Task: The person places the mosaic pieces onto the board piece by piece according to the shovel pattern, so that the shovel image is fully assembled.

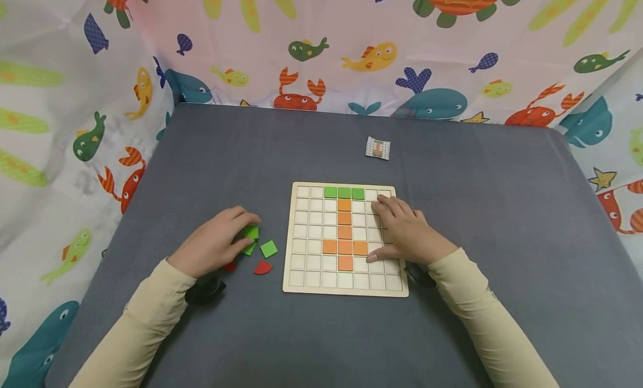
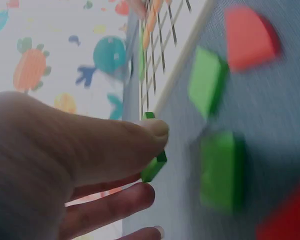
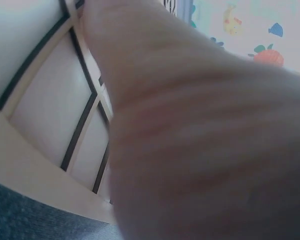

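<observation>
My left hand (image 1: 215, 242) pinches a green square tile (image 2: 154, 171) between thumb and finger, just above the table left of the wooden grid board (image 1: 346, 292). Beneath it lie another green tile (image 2: 222, 171) and a red piece (image 1: 229, 267), partly covered in the head view. Closer to the board are a loose green tile (image 1: 268, 248) and a red quarter-round piece (image 1: 263, 268). The right hand (image 1: 409, 231) rests on the board's right side, fingers spread. On the board, green tiles (image 1: 344, 193) form a short top row above a cross-like figure of orange tiles (image 1: 344, 232).
Behind the board lies a small printed card (image 1: 378, 148) with a grid picture. A grey cloth (image 1: 482, 187) covers the table. Curtains with sea animals (image 1: 296, 100) stand around its back and sides.
</observation>
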The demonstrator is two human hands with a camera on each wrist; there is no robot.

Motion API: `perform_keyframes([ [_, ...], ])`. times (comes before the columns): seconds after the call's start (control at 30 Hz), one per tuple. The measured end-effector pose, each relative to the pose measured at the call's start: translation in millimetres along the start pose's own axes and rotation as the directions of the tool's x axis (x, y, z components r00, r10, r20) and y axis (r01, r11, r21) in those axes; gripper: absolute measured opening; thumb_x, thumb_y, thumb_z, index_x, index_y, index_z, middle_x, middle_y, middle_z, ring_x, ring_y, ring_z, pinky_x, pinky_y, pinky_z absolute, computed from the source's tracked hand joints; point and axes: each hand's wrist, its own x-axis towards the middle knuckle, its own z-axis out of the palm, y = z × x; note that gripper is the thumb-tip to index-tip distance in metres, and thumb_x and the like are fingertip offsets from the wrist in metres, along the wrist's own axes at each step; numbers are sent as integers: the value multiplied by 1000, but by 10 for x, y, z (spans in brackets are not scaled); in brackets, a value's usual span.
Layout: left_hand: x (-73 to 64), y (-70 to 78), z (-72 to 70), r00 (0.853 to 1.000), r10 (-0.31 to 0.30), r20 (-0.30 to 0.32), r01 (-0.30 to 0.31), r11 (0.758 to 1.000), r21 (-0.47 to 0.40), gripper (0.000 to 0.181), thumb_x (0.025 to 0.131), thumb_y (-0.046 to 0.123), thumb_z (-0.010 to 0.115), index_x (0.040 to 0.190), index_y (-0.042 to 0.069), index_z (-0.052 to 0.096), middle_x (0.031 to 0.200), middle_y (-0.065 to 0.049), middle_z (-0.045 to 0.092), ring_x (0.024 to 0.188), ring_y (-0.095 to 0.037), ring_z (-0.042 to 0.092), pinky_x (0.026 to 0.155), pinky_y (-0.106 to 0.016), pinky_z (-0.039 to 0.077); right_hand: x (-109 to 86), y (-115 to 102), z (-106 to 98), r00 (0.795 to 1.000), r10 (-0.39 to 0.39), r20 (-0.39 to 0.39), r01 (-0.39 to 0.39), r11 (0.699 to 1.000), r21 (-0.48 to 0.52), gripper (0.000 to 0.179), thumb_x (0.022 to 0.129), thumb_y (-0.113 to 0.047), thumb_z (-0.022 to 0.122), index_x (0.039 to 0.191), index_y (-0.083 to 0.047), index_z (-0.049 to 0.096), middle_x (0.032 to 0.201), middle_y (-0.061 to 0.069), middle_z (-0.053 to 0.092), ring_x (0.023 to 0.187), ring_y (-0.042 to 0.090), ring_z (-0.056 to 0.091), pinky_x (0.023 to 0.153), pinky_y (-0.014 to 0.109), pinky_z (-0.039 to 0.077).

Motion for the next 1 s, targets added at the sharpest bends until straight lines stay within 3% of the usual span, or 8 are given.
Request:
perform_keyframes([
  [0.27,330,396,153,991,126,46,-120,986,-118,28,84,13,74,110,9,64,103,0,58,86,-14,56,76,-28,48,-13,29,24,999,-28,-42,30,999,28,112,68,-65,73,148,-1,27,152,21,26,139,42,24,95,63,36],
  [0.53,490,707,411,947,318,48,-306,938,-165,21,86,18,73,104,9,64,100,0,61,81,-10,54,74,-23,48,11,42,36,989,-110,-99,114,993,27,112,67,-61,77,144,7,30,147,27,30,137,44,28,107,57,31],
  [0.77,526,808,566,917,395,56,-385,913,-132,17,88,15,71,102,8,65,99,-1,62,89,-13,56,82,-26,48,7,32,36,990,-100,-95,102,995,19,116,66,-63,76,145,7,27,147,28,30,137,43,28,107,55,31],
  [1.0,537,808,627,908,418,36,-412,905,-102,15,86,15,73,99,10,67,96,0,63,88,-13,57,81,-26,48,7,40,44,993,-77,-92,81,996,40,119,65,-63,77,146,6,24,148,26,29,137,42,28,106,56,33],
])
